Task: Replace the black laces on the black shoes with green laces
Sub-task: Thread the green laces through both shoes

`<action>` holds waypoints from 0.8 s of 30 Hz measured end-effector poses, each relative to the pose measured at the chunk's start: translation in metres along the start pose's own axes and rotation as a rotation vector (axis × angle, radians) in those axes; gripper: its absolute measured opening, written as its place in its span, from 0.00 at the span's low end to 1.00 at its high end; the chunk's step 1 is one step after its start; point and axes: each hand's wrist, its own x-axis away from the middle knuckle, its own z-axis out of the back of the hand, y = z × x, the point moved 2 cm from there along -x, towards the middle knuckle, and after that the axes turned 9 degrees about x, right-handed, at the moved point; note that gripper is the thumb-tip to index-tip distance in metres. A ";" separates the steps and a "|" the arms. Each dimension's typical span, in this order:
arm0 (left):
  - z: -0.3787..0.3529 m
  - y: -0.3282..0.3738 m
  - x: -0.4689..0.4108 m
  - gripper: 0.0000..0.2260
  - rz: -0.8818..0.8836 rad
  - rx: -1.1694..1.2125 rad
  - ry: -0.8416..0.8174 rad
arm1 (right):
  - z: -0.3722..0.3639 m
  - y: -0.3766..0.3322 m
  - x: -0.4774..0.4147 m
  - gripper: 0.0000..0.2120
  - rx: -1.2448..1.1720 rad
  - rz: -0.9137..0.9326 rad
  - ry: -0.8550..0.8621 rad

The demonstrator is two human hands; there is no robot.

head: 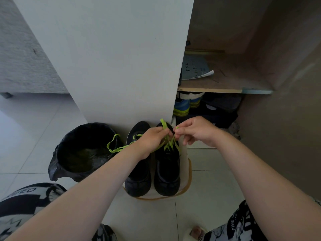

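Your forearms reach forward, the left hand [152,140] gripping the green lace [163,124] in curled fingers, the right hand [197,131] pinching its tip, above the right-side black shoe [166,171].

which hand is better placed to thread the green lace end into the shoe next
Probably the right. The right hand pinches the tip of the green lace just above the shoe being laced, while the left hand grips the bunched strands, steadying them.
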 end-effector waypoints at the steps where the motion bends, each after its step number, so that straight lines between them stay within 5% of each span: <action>1: 0.001 0.002 -0.001 0.11 -0.030 -0.045 0.067 | 0.002 -0.004 0.000 0.02 0.145 0.051 0.017; 6: 0.002 0.018 -0.001 0.12 -0.156 -0.545 0.100 | -0.009 -0.018 -0.008 0.05 0.479 0.309 0.074; 12: 0.004 0.023 -0.003 0.08 -0.132 -0.612 0.013 | -0.019 -0.010 -0.016 0.09 0.213 0.328 0.138; 19: 0.007 0.014 0.001 0.13 -0.180 -0.567 0.147 | -0.033 0.003 -0.023 0.03 -0.106 0.054 0.335; 24: -0.005 0.015 0.008 0.11 -0.333 -1.086 0.267 | -0.040 0.018 -0.029 0.03 -0.103 -0.227 0.277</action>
